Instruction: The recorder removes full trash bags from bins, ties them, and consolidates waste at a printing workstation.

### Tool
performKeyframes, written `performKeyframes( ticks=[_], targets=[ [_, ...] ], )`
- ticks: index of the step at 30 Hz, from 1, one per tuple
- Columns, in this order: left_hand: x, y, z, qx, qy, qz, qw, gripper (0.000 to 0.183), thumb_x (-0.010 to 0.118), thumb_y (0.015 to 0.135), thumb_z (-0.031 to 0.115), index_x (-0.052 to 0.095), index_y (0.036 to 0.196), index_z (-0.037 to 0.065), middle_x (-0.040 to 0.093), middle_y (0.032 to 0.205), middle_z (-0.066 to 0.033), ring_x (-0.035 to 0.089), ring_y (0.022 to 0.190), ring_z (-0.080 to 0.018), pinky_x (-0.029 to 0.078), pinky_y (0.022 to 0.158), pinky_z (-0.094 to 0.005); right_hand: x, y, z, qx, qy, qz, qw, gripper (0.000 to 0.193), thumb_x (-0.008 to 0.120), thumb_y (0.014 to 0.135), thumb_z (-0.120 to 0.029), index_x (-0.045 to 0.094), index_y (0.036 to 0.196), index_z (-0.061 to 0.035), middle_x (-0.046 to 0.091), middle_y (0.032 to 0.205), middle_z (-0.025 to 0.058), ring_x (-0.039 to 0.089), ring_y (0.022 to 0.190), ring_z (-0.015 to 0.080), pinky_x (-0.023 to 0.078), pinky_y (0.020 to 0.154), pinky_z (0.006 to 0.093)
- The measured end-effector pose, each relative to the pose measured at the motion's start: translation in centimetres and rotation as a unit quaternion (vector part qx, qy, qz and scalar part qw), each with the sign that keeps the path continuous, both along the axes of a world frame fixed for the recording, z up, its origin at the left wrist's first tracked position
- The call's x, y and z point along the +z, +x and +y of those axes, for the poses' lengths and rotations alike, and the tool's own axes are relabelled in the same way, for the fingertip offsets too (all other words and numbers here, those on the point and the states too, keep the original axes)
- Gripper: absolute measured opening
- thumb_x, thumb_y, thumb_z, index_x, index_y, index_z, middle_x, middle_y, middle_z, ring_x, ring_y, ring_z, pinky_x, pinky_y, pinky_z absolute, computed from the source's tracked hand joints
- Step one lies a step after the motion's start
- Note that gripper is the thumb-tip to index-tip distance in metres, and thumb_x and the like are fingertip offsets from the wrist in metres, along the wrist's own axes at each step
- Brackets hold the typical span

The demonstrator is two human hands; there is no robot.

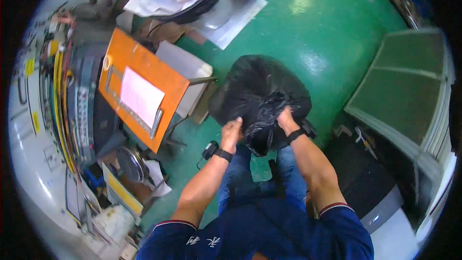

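A full black garbage bag (264,79) bulges in front of my legs, its gathered top turned toward me. My left hand (232,134) is closed at the near left side of the bag, the fingers wrapped into the plastic. On the right, my right hand (287,119) grips the bunched plastic near the neck, its fingertips partly hidden in the folds. Whether the neck is knotted I cannot tell. Both wrists wear black bands, and a small black device (210,149) sits beside the left one.
To the left stands an orange board (168,82) with a pink sheet (141,94) on it. A large black bin (197,12) with a white liner is at the far left. Stacked mesh frames (404,86) lean on the right, above a dark box (358,178). The floor (332,24) is green.
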State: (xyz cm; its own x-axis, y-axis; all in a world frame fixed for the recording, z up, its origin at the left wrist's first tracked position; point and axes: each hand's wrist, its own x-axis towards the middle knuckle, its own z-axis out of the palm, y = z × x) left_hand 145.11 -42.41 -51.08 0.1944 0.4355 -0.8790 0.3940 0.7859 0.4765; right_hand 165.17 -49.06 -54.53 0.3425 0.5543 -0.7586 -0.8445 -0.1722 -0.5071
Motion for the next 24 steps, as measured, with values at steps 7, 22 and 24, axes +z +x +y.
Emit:
performKeyframes(
  ticks=[7,22,24],
  targets=[
    [2.2,4.3,-1.5,0.166,-0.362,-0.177,0.9,0.081,0.041,0.082,0.072,0.051,0.125,0.005,0.055,0.125,-0.0117,0.049,0.118,-0.0275,0.035,0.1,-0.0487,-0.3,-1.6,-1.9,0.286,0.017,-0.301,0.909,0.022,0.054,0.088,-0.012,0.06,0.108,-0.002,0.063,0.1,0.0071,0.058,0.092,0.0167,0.049,0.083,0.0326],
    [-5.4,6.5,0.1,-0.23,-0.075,-0.125,0.962,0.022,0.058,0.083,0.02,0.07,0.089,0.002,0.068,0.082,-0.0074,0.063,0.07,-0.0217,0.049,0.071,-0.035,9.1,0.5,-10.3,0.377,-0.101,-0.219,0.894,0.05,0.061,0.084,-0.029,0.051,0.119,0.0068,0.057,0.116,0.0243,0.056,0.11,0.0328,0.045,0.091,0.0439],
    [-8.1,5.1,-0.5,-0.414,0.039,0.045,0.908,0.026,0.059,0.08,0.021,0.069,0.097,0.004,0.068,0.094,-0.0153,0.065,0.081,-0.0296,0.049,0.075,-0.0398,4.2,-0.3,-11.6,0.34,-0.194,0.187,0.901,0.084,0.056,0.082,-0.058,0.038,0.131,0.008,0.052,0.122,0.0258,0.052,0.115,0.0358,0.042,0.096,0.0488]
  ],
)
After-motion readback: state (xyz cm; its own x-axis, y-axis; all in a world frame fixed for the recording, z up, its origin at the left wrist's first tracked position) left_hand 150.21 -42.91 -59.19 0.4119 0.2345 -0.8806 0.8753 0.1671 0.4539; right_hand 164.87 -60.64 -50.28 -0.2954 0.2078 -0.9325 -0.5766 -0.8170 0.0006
